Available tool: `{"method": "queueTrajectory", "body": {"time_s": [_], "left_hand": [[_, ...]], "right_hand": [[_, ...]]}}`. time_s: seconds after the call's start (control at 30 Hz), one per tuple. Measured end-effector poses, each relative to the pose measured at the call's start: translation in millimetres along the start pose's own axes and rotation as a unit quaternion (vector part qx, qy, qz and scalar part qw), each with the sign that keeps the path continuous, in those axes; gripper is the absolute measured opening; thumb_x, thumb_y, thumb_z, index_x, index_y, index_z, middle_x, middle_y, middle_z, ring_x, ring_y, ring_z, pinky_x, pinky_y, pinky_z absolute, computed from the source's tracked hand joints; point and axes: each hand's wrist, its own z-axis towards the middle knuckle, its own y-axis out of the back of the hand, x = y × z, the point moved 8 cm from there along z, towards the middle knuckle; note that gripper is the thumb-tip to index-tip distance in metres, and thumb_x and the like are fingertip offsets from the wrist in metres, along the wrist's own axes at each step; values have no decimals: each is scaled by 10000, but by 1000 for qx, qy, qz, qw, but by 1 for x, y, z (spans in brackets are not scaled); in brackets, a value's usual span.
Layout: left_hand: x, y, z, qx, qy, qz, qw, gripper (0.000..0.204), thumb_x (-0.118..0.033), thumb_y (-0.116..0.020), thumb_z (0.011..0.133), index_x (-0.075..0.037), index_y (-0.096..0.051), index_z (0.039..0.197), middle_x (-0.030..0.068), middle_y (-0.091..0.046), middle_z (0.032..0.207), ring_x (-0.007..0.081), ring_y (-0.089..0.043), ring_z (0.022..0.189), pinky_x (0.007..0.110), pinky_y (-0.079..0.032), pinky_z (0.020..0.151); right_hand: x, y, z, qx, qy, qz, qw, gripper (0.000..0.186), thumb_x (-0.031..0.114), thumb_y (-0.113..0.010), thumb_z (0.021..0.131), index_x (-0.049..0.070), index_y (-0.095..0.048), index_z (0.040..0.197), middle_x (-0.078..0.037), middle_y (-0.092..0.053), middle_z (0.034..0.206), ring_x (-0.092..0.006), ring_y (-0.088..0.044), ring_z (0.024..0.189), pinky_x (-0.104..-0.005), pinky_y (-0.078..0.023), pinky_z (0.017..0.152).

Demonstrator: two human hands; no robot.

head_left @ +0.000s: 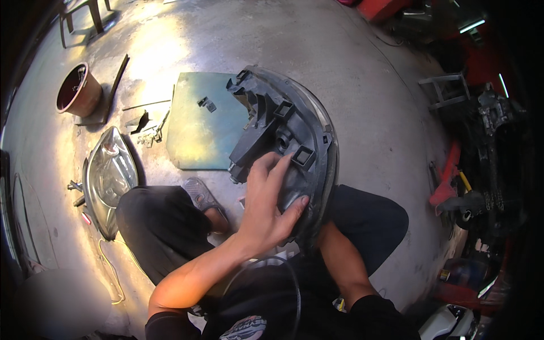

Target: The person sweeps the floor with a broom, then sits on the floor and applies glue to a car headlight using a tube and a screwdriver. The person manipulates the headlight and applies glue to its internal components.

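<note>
- The headlight housing [283, 136] stood on edge over the person's lap, its black plastic back turned up toward the camera and its clear lens rim curving down the far right side.
- The left hand [266, 204] lay spread wide and flat against the lower back of the housing, fingers fanned and thumb hooked toward the rim; it pressed on the shell rather than closing round it.
- The right hand was hidden behind the housing's lower edge; only the forearm ran up to it, so I could not tell its grip, though it seemed to carry the unit from beneath.
- Judged by its look, the housing was bulky but fairly light, a stiff moulded shell with brittle tabs and sockets, and a smooth lens apt to scratch or slip.
- The ribbed back and solid rim looked the safest holds, not the thin mounting lugs at the top.
- A second headlight [109, 178] lay on the concrete floor well left of the housing, and a green sheet [198, 124] lay just behind it.
</note>
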Motion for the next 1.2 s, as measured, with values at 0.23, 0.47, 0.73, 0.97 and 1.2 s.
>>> {"method": "queueTrajectory", "body": {"time_s": [0.23, 0.47, 0.73, 0.97, 1.2], "left_hand": [[16, -8, -6, 9, 42, 3, 999, 846, -138, -817, 841, 29, -431, 1575, 254, -430, 1447, 409, -502, 1338, 463, -437, 1132], [-17, -28, -3, 34, -31, 91, 995, 929, -229, -863, 810, 28, -428, 1589, 317, -413, 1495, 504, -451, 1349, 551, -379, 1114], [-49, -53, -6, 120, -99, 184, 971, 703, -275, -800, 880, -16, -560, 1488, 270, -494, 1484, 465, -462, 1420, 655, -341, 1190], [-55, -56, -6, 166, -128, 123, 970, 625, -273, -785, 900, -26, -604, 1445, 258, -509, 1496, 472, -454, 1450, 682, -312, 1222], [-60, -47, -5, 176, -149, 13, 973, 540, -203, -809, 881, -24, -643, 1363, 250, -548, 1441, 451, -512, 1396, 657, -372, 1192]], "right_hand": [[-10, -1, -8, 1, -15, -11, 1000, 575, 456, -484, 1138, 33, -534, 1525, -137, -656, 1384, -259, -673, 1216, -419, -563, 1017], [-22, 2, -23, -1, -34, -21, 999, 578, 457, -486, 1138, 33, -531, 1528, -137, -651, 1395, -261, -668, 1228, -422, -557, 1030], [-40, 4, -44, -5, -57, -25, 998, 580, 457, -489, 1138, 33, -527, 1532, -138, -646, 1407, -263, -662, 1242, -425, -549, 1044], [-46, 6, -51, -8, -68, -19, 997, 583, 457, -491, 1137, 33, -524, 1536, -139, -641, 1418, -264, -656, 1253, -427, -543, 1056], [-49, 1, -46, -4, -68, -19, 997, 585, 457, -493, 1137, 33, -521, 1539, -139, -636, 1429, -266, -651, 1265, -430, -536, 1068]]}}
